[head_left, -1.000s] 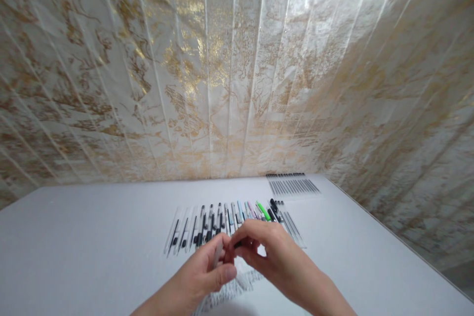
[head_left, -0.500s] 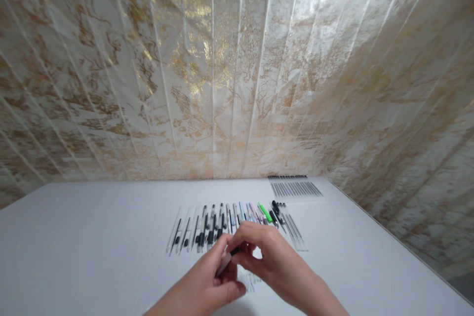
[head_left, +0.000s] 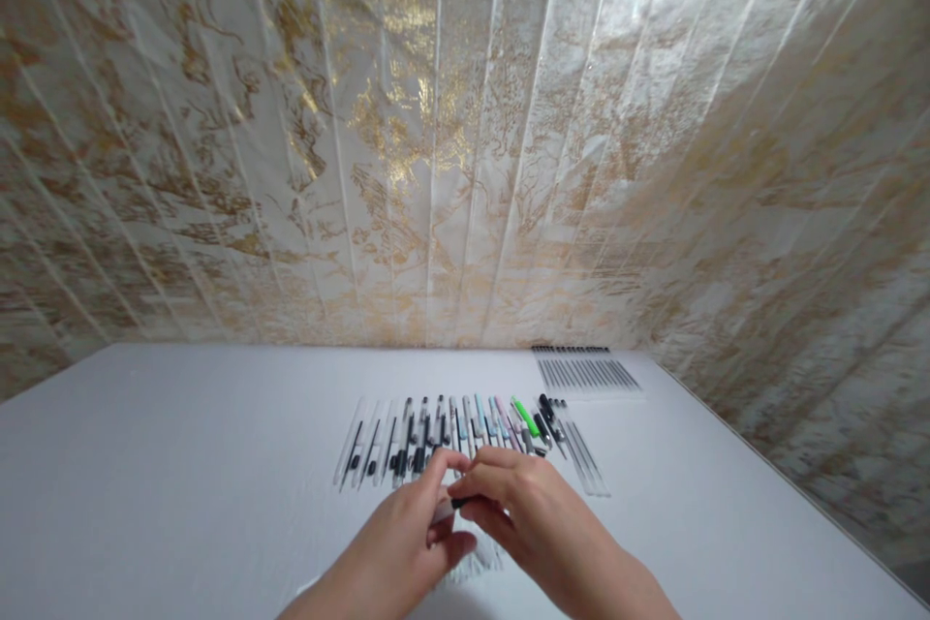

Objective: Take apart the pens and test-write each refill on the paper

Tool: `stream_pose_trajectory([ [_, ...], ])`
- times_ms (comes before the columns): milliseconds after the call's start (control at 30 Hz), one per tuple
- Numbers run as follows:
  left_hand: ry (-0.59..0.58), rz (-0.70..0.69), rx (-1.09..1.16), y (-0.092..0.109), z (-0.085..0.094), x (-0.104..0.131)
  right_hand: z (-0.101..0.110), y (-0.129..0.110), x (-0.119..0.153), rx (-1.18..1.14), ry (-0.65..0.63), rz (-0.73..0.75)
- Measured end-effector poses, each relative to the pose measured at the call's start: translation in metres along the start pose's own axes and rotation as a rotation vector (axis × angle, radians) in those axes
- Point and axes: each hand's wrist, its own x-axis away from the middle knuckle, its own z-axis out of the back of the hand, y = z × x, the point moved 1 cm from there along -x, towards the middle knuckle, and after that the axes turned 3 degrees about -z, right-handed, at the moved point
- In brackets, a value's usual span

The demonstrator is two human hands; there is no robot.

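Note:
In the head view both hands meet over the near middle of the table, holding one pen [head_left: 443,511] between them. My left hand [head_left: 403,528] is closed round its pale barrel. With thumb and fingertips, my right hand [head_left: 534,509] pinches the black end piece [head_left: 460,503]. Fingers cover most of the pen, so I cannot tell whether the black piece is joined to the barrel. Just beyond the hands lies a row of disassembled pens, with black-and-clear pens [head_left: 422,431], a green pen [head_left: 524,416] and a black pen [head_left: 546,407].
Clear pen tubes with dark refills [head_left: 363,450] lie at the row's left end. Thin refills [head_left: 581,450] lie at its right. A pack of refills [head_left: 587,372] rests at the back of the white table [head_left: 181,475], against a gold-patterned curtain [head_left: 407,136]. Small blurred pieces [head_left: 480,557] lie under the hands.
My left index finger has lifted and stretched forward, and the barrel shows paler between the hands. Both hands stay together at the pen. The camera view has shifted slightly.

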Motion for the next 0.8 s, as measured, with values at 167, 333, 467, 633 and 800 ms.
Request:
stream_pose_trajectory([
  [167,0.065,-0.023,-0.333,-0.01,-0.002,-0.001,-0.004,-0.005,0.0,0.134,-0.016,0.02],
  [333,0.088,-0.006,-0.433,-0.011,-0.004,-0.001,-0.006,-0.007,0.001,0.132,-0.054,0.022],
  [467,0.142,0.001,-0.41,-0.007,-0.003,0.001,-0.021,-0.003,-0.003,0.265,0.011,0.005],
  [633,0.208,0.016,-0.408,-0.008,-0.003,0.002,-0.035,0.0,-0.01,0.318,0.046,-0.111],
  [800,0.235,0.048,-0.445,-0.007,0.002,0.0,-0.024,-0.003,-0.008,0.238,0.081,-0.08],
])
